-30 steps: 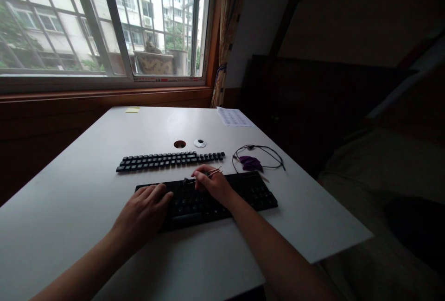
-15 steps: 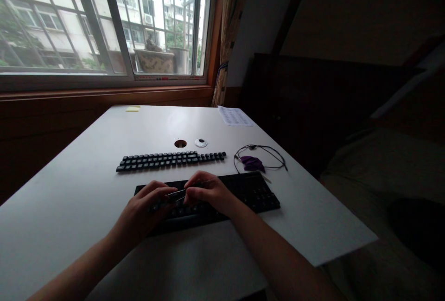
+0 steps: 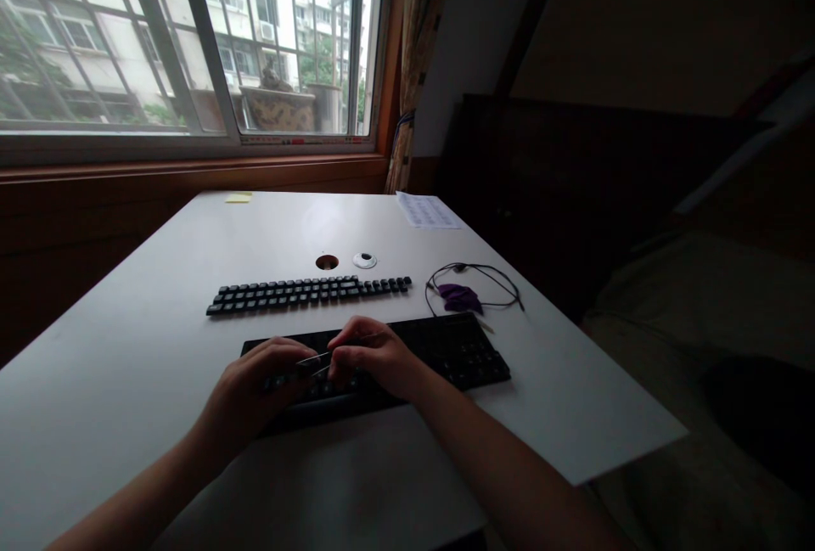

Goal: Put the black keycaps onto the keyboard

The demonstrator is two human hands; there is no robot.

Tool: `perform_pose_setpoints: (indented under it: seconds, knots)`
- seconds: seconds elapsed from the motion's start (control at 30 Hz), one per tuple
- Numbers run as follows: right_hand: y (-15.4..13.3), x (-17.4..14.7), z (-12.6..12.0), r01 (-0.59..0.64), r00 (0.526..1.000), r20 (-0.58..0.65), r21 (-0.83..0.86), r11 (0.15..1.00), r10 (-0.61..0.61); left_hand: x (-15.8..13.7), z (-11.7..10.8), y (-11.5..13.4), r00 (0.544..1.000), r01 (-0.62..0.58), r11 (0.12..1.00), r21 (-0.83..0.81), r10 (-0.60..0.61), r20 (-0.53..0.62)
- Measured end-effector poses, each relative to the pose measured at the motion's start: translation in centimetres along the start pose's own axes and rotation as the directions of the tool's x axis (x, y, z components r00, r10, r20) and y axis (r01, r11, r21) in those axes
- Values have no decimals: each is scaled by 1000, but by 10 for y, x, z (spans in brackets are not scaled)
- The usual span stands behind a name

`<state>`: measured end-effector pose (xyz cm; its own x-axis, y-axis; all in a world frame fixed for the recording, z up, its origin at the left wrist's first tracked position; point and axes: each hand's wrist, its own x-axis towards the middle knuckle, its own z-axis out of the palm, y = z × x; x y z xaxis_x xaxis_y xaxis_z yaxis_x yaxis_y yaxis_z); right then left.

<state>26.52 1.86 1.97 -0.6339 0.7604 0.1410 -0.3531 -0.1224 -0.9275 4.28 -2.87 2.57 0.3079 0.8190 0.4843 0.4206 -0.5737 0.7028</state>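
My right hand [image 3: 373, 351] is closed on a thin two-pronged metal tool that looks like a wire keycap puller [image 3: 317, 358]. Its prongs point left, towards my left hand [image 3: 261, 373]. That hand is curled with its fingertips by the prong ends; a small dark piece seems to sit there, too dim to name. Both hands are over a black keyboard [image 3: 439, 351], which lies across the front of the table. Behind it, rows of loose black keycaps [image 3: 306, 296] stand lined up. My hands hide the keyboard's middle and left keys.
On the white table [image 3: 115, 356], a coiled black cable [image 3: 509, 288] and a purple cloth-like item [image 3: 459, 297] lie right of the keycaps. Farther back are a round hole [image 3: 327, 262], a white disc [image 3: 365, 261], a printed sheet [image 3: 426, 211] and yellow notes [image 3: 238, 197].
My left hand has shifted slightly left and down, and the tool's prongs show more plainly between the hands. The whole view has moved a little.
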Motion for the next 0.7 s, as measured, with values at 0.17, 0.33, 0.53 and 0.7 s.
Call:
perform_pose_setpoints:
  seconds: [0.17,0.33,0.53,0.7]
  knots:
    - [-1,-1,0,-34,999,12,-16,999,34,-3,1,1,988,144,977,-157,-133,79]
    - [-3,0,1,-37,999,1,-36,999,37,-5,3,1,979,198,942,-269,-176,106]
    - [-4,1,1,18,999,-32,-92,996,-21,-3,-1,0,953,304,911,-278,-294,76]
    - [-5,-1,1,10,996,-86,-126,992,-20,-2,-3,-3,925,370,837,-403,-374,71]
